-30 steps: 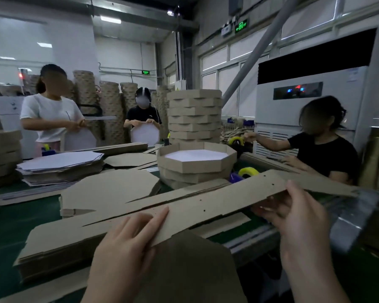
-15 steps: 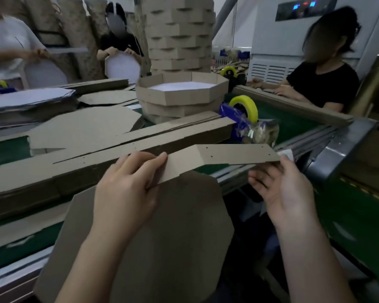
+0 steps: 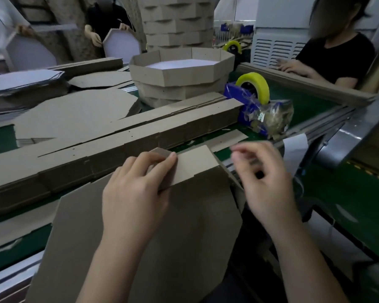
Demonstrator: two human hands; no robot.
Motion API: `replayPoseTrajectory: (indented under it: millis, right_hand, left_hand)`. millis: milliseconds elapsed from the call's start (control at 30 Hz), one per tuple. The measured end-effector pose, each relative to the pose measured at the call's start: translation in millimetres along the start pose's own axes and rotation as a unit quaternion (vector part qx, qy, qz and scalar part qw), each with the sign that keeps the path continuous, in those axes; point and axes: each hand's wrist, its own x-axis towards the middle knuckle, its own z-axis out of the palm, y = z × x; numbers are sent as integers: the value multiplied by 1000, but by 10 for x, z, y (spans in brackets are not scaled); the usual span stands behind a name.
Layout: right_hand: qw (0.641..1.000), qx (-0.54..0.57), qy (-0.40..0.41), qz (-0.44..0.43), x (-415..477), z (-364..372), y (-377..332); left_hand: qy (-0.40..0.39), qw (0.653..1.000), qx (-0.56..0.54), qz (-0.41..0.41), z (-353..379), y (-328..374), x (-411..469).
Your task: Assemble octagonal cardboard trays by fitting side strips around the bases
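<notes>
Base [image 3: 184, 237]: brown octagonal board, tilted toward the person.
Strip [image 3: 193, 165]: folded along the base's far edge and touching it, with one panel bent down the right side.
Left hand [image 3: 138, 193]: on the base's far edge, fingers curled over the strip's left fold, gripping it.
Right hand [image 3: 265, 182]: just right of the base's far corner, fingers curled (blurred, so cannot tell if it holds anything).
Strip pile [image 3: 118, 149]: just beyond the base.
Tape dispenser [image 3: 249, 95]: beyond the base, to the right.

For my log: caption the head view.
Left hand holds side strip against octagonal base; right hand blurred beside it.
</notes>
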Motion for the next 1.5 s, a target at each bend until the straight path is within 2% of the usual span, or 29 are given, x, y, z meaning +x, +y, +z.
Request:
replayPoseTrajectory:
  millis: [67,133,200,300,367,433,500,567,667,867,933,1000,1067,1100,1233,1500]
  right_hand:
    - [990,14,-115,-81,75,136,-110]
    - [974,31,-213,-73,131,223,-157]
    - [965,50,-252,-61,150,269,-134]
    - [963,78,-250,-60,164,291,-95]
    - [965,99,-229,-75,189,288,-63]
    - [968,120,-203,-85,226,261,-28]
    - [972,132,-177,-86,267,220,-13]
    - [973,145,-161,-76,299,202,-33]
    - [972,142,-166,-84,329,216,-131]
    - [971,103,-160,-146,417,48,-296]
    - [968,111,-170,-149,418,-3,-302]
    - [967,112,-182,-142,388,-19,-281]
    - [965,121,-193,-128,338,-18,-250]
    - [964,125,-200,-123,315,-12,-233]
    - [960,124,-224,-116,296,47,-189]
    - [955,124,-234,-134,294,176,-176]
  left_hand:
    - [5,1000,-4,1,13,10,14]
    - [11,1000,-10,-3,4,10,17]
    - [17,1000,-5,1,-18,-12,8]
    - [15,1000,0,22,-89,-107,-8]
    - [2,1000,-22,-7,-168,-227,-40]
    - [-16,992,-45,-121,-267,-354,-113]
    - [-36,966,-70,-248,-349,-466,-196]
    - [-42,950,-118,-287,-385,-531,-243]
    - [-11,955,-157,-250,-421,-495,-187]
    - [9,985,-159,-60,-635,-280,38]
    - [6,989,-144,-27,-674,-241,80]
    - [-3,987,-140,-84,-648,-193,78]
    - [-18,967,-185,-175,-579,-152,42]
    - [-17,960,-204,-192,-538,-152,17]
    - [-14,961,-233,-151,-489,-239,-29]
    - [-37,964,-226,-132,-470,-331,-39]
